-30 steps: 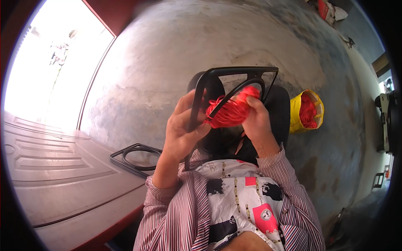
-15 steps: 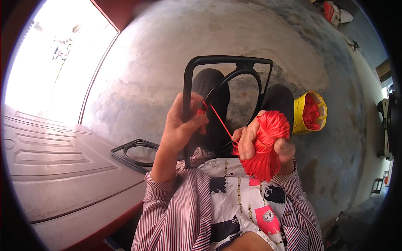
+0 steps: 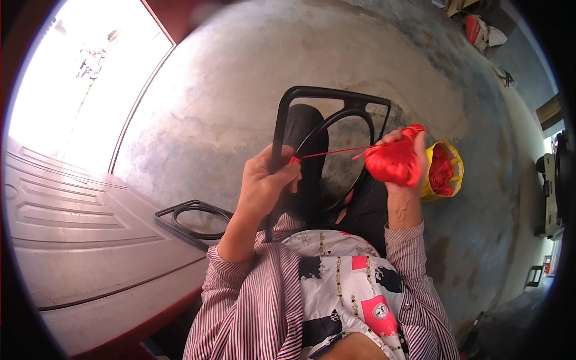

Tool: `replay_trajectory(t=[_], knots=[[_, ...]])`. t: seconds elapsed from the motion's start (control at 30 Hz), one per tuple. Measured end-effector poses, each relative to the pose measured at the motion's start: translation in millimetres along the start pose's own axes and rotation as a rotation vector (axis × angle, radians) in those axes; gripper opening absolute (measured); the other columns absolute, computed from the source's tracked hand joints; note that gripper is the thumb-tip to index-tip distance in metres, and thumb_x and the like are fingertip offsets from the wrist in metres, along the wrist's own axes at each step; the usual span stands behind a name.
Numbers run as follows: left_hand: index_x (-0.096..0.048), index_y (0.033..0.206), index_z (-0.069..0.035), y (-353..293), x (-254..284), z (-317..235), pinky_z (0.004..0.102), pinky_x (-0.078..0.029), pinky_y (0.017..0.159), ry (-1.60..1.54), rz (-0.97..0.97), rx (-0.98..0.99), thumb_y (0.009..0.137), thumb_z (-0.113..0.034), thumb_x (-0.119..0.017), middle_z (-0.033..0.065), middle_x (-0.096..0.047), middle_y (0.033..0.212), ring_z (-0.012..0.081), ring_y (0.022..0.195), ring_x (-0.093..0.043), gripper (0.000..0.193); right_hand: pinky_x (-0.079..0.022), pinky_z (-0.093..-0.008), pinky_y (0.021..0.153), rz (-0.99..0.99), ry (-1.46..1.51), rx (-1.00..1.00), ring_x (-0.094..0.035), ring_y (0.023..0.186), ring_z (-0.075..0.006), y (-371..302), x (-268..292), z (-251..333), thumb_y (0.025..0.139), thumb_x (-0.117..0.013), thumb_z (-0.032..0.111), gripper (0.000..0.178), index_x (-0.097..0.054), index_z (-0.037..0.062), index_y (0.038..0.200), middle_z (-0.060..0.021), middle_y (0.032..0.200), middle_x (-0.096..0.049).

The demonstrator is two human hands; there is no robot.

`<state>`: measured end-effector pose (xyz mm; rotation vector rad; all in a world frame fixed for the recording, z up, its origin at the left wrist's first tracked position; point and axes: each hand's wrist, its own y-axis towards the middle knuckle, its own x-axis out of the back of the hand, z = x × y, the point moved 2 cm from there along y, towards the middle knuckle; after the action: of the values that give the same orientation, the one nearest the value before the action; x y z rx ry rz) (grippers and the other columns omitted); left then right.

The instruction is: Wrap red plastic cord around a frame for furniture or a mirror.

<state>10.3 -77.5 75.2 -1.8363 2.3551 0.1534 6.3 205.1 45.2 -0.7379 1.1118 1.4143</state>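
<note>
A black frame (image 3: 336, 93) with a rounded ring inside it stands tilted over my lap. My left hand (image 3: 264, 180) is closed around its left bar, pinching a bit of red cord wound there. From that spot a red strand (image 3: 333, 153) runs taut to the right. It ends at a bundle of red cord (image 3: 393, 163), gripped by my right hand (image 3: 422, 150) and slightly blurred. The bundle is held up beside the frame's right side, apart from it.
On my right, a yellow bag (image 3: 461, 171) on the concrete floor (image 3: 228, 78) holds more red cord (image 3: 441, 171). More black frames (image 3: 195, 210) lie on my left, by a pale panelled door (image 3: 78, 216). A bright doorway (image 3: 84, 78) opens at the far left.
My right hand has moved up and right with the cord bundle, turning it. The strand has swung from slanting down to nearly level. The frame has shifted slightly right, with my left hand still on it.
</note>
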Motion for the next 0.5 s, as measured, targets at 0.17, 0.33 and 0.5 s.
replay_trajectory(t=[0.17, 0.33, 0.5], knots=[[-0.061, 0.1, 0.003, -6.8, 16.2, 3.2, 0.0281, -0.05, 0.06, -0.01, -0.078, -0.021, 0.089, -0.006, -0.062, 0.0096, -0.065, 0.078, 0.0158, 0.062, -0.062, 0.014, -0.05, -0.046, 0.095, -0.241, -0.224, -0.278, -0.062, 0.104, -0.0333, -7.1, -32.4, -30.1, 0.091, -0.055, 0.012, 0.038, -0.051, -0.0033, 0.126, -0.0171, 0.109, -0.064], [-0.059, 0.1, 0.002, -2.2, 18.3, -0.2, 0.029, -0.05, 0.059, -0.1, -0.022, -0.003, 0.096, -0.017, -0.058, 0.0126, -0.065, 0.079, 0.0186, 0.062, -0.062, 0.019, -0.05, -0.0461, 0.094, -0.054, -0.158, -0.417, -0.063, 0.102, -0.0326, -11.0, -38.8, -31.2, 0.09, -0.053, 0.011, 0.046, -0.046, -0.0066, 0.132, -0.0185, 0.111, -0.063], [-0.058, 0.096, 0.001, -0.6, 20.9, -0.2, 0.0287, -0.047, 0.053, -0.158, -0.09, -0.068, 0.099, -0.032, -0.053, 0.0153, -0.063, 0.075, 0.0198, 0.057, -0.06, 0.034, -0.051, -0.0458, 0.088, -0.059, 0.082, -0.357, -0.064, 0.097, -0.031, -10.8, -19.8, -14.5, 0.094, -0.049, 0.018, 0.047, -0.046, -0.006, 0.133, -0.0186, 0.11, -0.063]])
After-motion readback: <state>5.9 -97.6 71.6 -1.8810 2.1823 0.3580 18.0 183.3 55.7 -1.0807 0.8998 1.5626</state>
